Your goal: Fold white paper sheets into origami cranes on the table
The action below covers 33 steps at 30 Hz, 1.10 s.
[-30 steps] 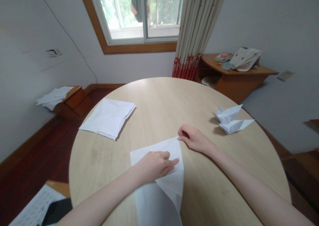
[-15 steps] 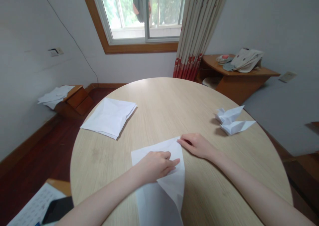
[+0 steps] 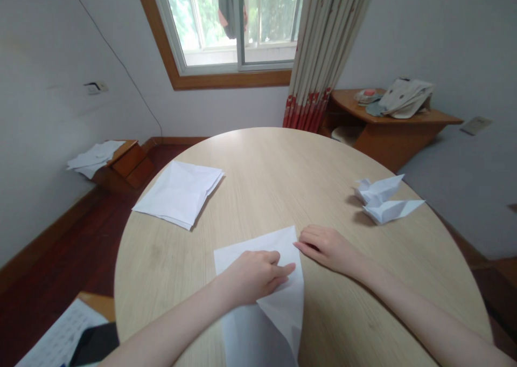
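The round table [image 3: 266, 178] spreads beneath and beyond both my hands. My arms reach in from either side, low over it: my left hand [image 3: 258, 275] lies across the paper, knuckles bent and one finger stretched rightward, pressing down; my right hand [image 3: 327, 246] rests just beside it, fingers curled together, a tip meeting the paper's right edge. I cannot tell whether either pinches anything. The white sheet [image 3: 278, 313] runs under my left hand and towards me, a pointed flap folded over on the near side. Beyond and left of that hand sits a stack of white paper [image 3: 180, 194]. Lower left, past my left forearm, a printed sheet [image 3: 60, 334] carries rows too small to read. Two folded paper birds [image 3: 391, 210] stand beyond and right of my right hand. The dark flat thing [image 3: 95, 345] by my left forearm may be a phone.
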Tool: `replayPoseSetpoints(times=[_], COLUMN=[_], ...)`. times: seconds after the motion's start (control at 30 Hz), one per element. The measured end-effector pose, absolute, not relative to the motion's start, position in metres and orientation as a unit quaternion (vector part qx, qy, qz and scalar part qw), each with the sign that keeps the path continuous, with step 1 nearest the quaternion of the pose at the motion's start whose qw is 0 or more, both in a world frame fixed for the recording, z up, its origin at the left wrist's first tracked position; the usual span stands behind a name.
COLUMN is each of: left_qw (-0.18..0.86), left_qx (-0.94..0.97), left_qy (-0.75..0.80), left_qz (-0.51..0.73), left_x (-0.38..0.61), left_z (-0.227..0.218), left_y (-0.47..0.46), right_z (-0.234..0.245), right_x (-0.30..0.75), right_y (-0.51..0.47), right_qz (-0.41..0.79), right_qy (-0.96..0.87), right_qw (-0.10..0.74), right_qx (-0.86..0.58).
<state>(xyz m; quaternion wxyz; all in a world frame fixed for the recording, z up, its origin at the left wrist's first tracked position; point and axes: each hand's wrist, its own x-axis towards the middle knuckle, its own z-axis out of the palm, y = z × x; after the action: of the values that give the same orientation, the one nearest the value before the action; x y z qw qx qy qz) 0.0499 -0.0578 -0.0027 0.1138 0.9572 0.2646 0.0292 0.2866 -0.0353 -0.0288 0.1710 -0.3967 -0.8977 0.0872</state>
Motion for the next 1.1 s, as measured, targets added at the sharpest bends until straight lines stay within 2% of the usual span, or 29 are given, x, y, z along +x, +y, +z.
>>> replayPoseSetpoints(times=[0.23, 0.7, 1.1], left_qw=[0.129, 0.131, 0.134], left_qx=[0.955, 0.954, 0.956], left_qy=[0.265, 0.269, 0.261], left_qz=[0.025, 0.030, 0.031], left_x=[0.049, 0.049, 0.048], left_z=[-0.004, -0.007, -0.008], left_y=[-0.057, -0.057, -0.056], right_z=[-0.022, -0.010, -0.012], right_x=[0.284, 0.277, 0.280], right_y=[-0.050, -0.067, -0.058], right_qz=[0.093, 0.211, 0.333], right_qy=[-0.917, -0.909, -0.858], right_qw=[0.135, 0.085, 0.102], right_qx=[-0.363, -0.349, -0.377])
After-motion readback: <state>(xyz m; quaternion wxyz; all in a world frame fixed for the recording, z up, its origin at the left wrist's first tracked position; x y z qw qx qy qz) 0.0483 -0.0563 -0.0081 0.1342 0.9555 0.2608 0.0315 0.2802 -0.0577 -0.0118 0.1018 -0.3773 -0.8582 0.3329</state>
